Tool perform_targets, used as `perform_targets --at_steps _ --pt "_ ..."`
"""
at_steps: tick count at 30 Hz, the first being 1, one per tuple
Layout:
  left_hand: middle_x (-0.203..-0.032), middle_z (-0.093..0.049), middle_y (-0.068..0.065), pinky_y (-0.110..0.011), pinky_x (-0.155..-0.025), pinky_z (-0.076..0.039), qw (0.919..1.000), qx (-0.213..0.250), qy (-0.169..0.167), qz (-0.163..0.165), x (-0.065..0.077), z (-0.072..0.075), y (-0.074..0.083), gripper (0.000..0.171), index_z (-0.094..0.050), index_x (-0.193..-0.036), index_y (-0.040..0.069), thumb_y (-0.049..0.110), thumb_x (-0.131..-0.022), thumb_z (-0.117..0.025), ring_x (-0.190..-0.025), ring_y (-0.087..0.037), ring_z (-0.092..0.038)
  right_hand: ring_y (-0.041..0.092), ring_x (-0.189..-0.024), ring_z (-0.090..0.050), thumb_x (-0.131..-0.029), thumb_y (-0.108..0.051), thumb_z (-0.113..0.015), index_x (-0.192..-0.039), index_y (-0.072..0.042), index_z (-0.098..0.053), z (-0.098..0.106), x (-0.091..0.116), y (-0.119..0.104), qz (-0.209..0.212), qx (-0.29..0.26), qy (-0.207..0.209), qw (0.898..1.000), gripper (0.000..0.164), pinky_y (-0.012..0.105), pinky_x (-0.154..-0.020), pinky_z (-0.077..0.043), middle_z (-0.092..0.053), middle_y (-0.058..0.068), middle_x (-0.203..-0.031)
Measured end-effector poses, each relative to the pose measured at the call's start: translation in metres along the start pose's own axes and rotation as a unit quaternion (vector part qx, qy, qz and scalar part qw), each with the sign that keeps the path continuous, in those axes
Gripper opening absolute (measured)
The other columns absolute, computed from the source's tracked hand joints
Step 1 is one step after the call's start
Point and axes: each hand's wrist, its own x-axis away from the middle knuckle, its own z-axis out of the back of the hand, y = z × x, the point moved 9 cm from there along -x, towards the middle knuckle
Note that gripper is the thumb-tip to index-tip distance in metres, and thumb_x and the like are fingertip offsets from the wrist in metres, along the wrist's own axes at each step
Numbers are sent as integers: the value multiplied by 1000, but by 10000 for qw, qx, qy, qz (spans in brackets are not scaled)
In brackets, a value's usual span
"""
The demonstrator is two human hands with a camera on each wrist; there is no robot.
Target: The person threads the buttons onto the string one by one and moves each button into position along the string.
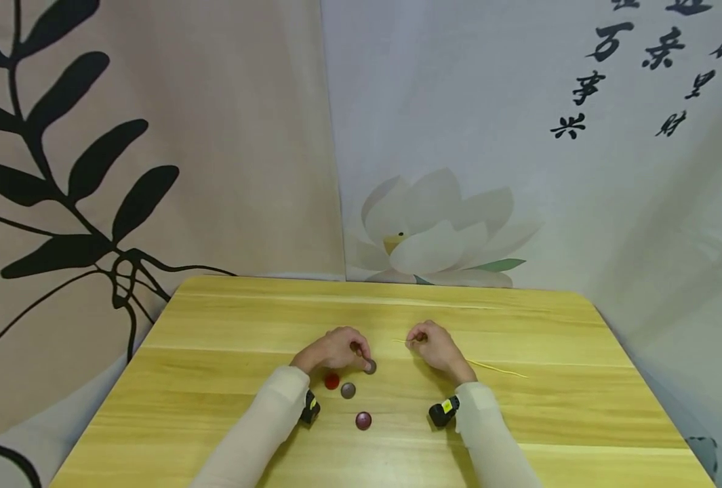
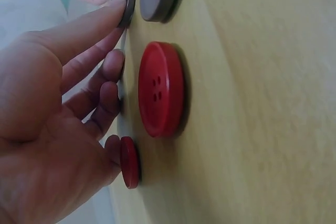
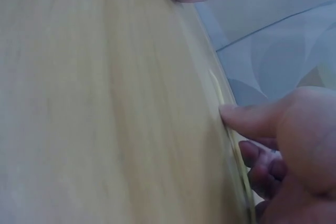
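At the far left, a beige cloth printed with black leaves hangs behind the yellow, wood-grained surface. My left arm comes in under a cream sleeve, with a small black wrist camera on the inner side of the wrist. A second round red button, seen only from the left wrist, lies by my little finger. Next comes a round, four-holed red button, lying flat on the surface just under my left hand. Just right of it lies a round, four-holed grey button, and nearer my body a shiny, round dark-purple button. My left hand pinches another round grey button at its thumb and fingertip; I cannot tell whether its rim touches the surface.

Well apart on the right, my right hand grips a thin yellow cord near one end. A short tip points out toward my left hand, and the longer length trails behind my wrist to the right along the surface. Behind, a pale cloth bears a white lotus and, farther right, black brush characters.
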Motion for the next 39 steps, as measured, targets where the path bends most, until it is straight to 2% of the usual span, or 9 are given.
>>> perform_targets --at_steps 8,17,22,29,39 --pt "-83 -64 7 -29 -72 -44 9999 100 -39 41 0 1 -2 7 -72 -84 18 21 -87 -77 -79 -12 -54 15 -82 -52 -91 -7 -67 -85 -16 -69 -2 2 -1 -55 257 -135 9996 11 39 -82 -42 -57 -1 -89" --pt "-83 -65 6 -28 -66 -41 9986 476 45 203 0 4 -5 8 -74 -83 17 19 -90 -73 -76 -13 -50 14 -85 -55 -93 -4 -65 -89 -10 -68 0 7 -7 38 -281 -254 9993 8 34 -81 -47 -62 0 -91" --pt "-86 -69 7 -28 -66 -39 9972 667 199 267 0 7 -9 10 -76 -83 17 20 -91 -71 -77 -14 -49 13 -86 -58 -94 -3 -64 -89 -10 -67 2 11 -12 100 -351 -272 9990 9 35 -83 -48 -64 -2 -89" --pt "-91 -70 5 -28 -67 -41 9908 999 753 506 0 13 -16 9 -76 -84 16 20 -90 -70 -79 -14 -52 14 -87 -56 -95 -5 -63 -91 -11 -68 8 18 -17 66 -459 -170 9988 8 36 -83 -47 -63 -3 -90" --pt "-81 -64 0 -28 -59 -42 9707 1245 1957 627 11 32 -13 9 -76 -86 14 20 -90 -72 -71 -16 -51 16 -89 -57 -95 -11 -66 -92 -14 -69 20 28 -28 97 -627 231 9977 6 35 -78 -48 -65 -4 -90"
